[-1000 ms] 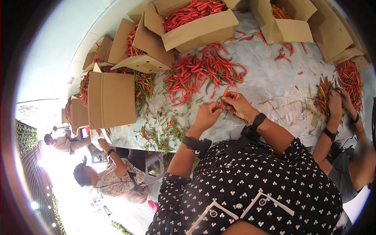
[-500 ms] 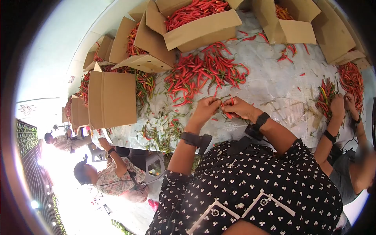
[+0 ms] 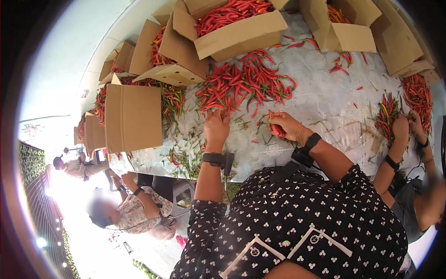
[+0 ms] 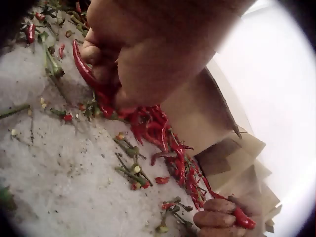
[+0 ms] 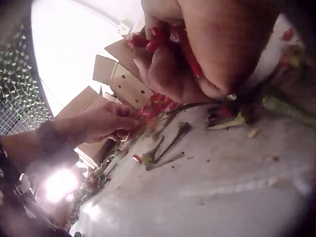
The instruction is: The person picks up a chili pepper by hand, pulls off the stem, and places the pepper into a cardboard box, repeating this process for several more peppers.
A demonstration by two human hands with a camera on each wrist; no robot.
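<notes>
A heap of red chili peppers lies on the sheet-covered table in front of me. My left hand is at the near edge of this heap, fingers curled down onto a red chili pepper; part of that pepper is hidden behind the fingers. To the right, my right hand grips several red chili peppers in its curled fingers, above the table. Green stems and small red bits are scattered below and between the two hands.
Open cardboard boxes of chilies line the far side, and another box stands at left. Stem litter lies near the front edge. At right, another person's hands work by mixed chilies. More people sit at left.
My hands were together over the table, working at chilies. The left hand has since moved left and away to the heap. My right hand stays nearly in place, still holding its peppers.
</notes>
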